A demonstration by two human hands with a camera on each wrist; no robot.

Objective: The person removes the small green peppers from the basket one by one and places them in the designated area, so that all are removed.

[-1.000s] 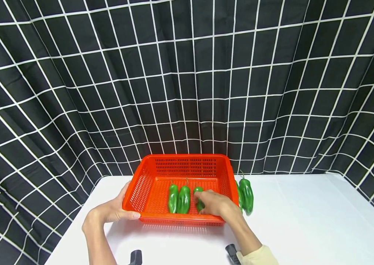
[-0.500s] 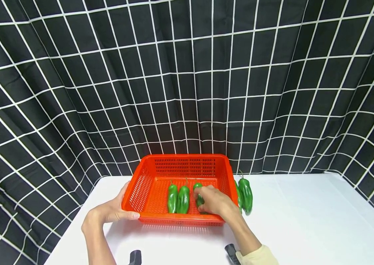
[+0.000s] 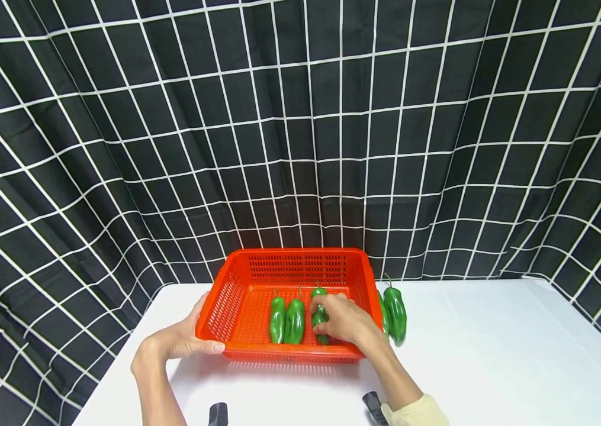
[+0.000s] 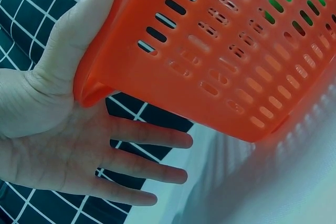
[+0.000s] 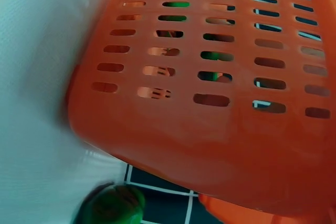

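A red slotted plastic basket (image 3: 300, 349) stands on the white table in the head view. My left hand (image 3: 185, 337) rests at its left front corner, thumb lying along the front rim. In the left wrist view, several straight, spread fingers extend below the basket corner. Inside the basket, my right hand (image 3: 345, 319) holds a green pepper (image 3: 319, 316) between thumb and fingers. Two other green peppers, one left (image 3: 277, 319) and one nearer the hand (image 3: 295, 321), lie side by side there. The right wrist view shows mostly the basket's outer wall (image 5: 178, 129).
Beyond the basket's right wall, a green pepper (image 3: 395, 313) lies on the table (image 3: 492, 355). Another pepper (image 3: 385, 307) beside it is partly hidden by the basket. A black cloth with white grid lines (image 3: 321, 148) hangs behind. Dark wrist devices show at the bottom edge.
The pepper under my right hand has shifted slightly toward the back of the basket, showing more of itself. My right fingers have moved slightly with it. The left hand and basket stay put.
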